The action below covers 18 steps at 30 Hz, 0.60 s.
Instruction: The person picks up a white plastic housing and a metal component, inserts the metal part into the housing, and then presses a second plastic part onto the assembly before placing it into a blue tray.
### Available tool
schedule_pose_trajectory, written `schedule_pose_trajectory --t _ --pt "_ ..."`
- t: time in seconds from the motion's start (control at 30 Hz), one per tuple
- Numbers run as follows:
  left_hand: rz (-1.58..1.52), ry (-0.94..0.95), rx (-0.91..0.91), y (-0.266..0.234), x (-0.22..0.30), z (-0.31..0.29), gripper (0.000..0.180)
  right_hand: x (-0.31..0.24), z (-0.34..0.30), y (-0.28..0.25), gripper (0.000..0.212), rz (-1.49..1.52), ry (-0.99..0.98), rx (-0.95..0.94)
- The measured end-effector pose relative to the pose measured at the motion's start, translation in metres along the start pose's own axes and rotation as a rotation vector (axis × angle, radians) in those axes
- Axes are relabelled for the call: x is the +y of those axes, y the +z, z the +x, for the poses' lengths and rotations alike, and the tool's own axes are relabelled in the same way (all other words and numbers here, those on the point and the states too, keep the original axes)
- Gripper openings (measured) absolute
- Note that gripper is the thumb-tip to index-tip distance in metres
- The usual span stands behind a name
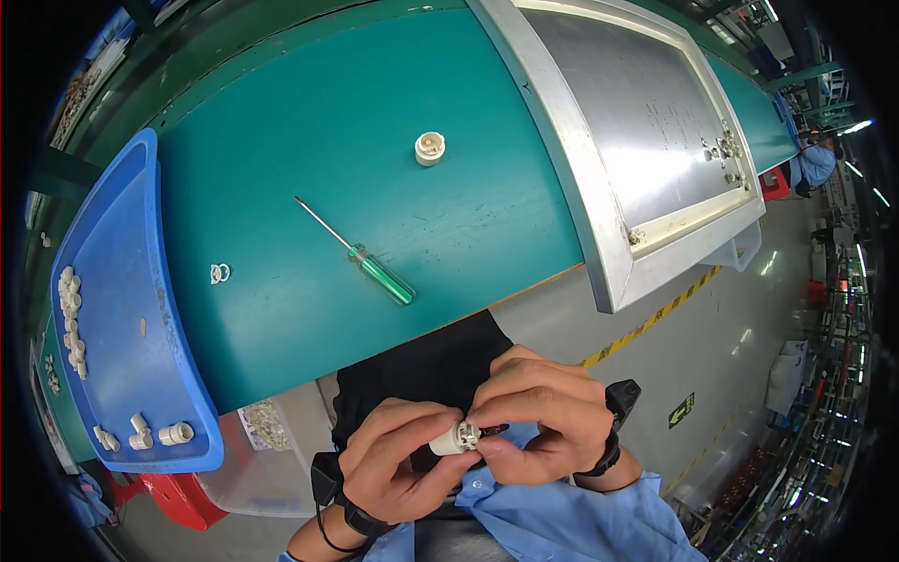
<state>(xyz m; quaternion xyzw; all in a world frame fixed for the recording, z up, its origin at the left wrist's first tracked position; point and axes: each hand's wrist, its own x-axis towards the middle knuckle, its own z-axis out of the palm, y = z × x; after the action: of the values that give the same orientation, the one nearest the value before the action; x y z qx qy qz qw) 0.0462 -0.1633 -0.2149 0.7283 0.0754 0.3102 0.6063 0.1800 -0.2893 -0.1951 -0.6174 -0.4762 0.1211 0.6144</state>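
Centrally, near the body of a seated person, the bare left hand [398, 459] has its thumb and fingers clamped around a small white cylindrical fitting with a metal end [451, 442]. The fitting lies tilted between both hands, its metal end toward the right. The right hand [543, 417] meets that end, thumb and forefinger curled on either side of a small dark piece [493, 431]; the piece is partly hidden, and I cannot tell whether those fingers are clamped on it. Black straps with dark box-shaped devices circle both wrists, below light blue sleeves [599, 513].

Beyond the hands stretches a green tabletop [281, 140]. On it, a screwdriver with a clear green handle [379, 274] points away to the far left. A small white ring-shaped part [220, 273] lies farther left, and a white round socket [430, 149] stands farther back. At the left, a blue plastic tray [169, 309] holds more white cylindrical pieces along its left and near sides. At the far right, a large silver metal-framed panel [569, 155] bears small parts [726, 150] toward its right end.
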Motion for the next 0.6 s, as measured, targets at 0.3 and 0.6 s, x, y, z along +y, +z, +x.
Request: schedule_pose_trajectory --t 0.3,0.6 --pt "-0.022 0.053 -0.064 -0.003 -0.001 0.005 0.035 0.016 -0.012 0.012 0.020 0.112 -0.098 0.157" --pt "-0.083 0.039 -0.040 0.000 0.002 -0.001 0.033 0.018 -0.014 0.018 0.016 0.155 -0.145 0.172"
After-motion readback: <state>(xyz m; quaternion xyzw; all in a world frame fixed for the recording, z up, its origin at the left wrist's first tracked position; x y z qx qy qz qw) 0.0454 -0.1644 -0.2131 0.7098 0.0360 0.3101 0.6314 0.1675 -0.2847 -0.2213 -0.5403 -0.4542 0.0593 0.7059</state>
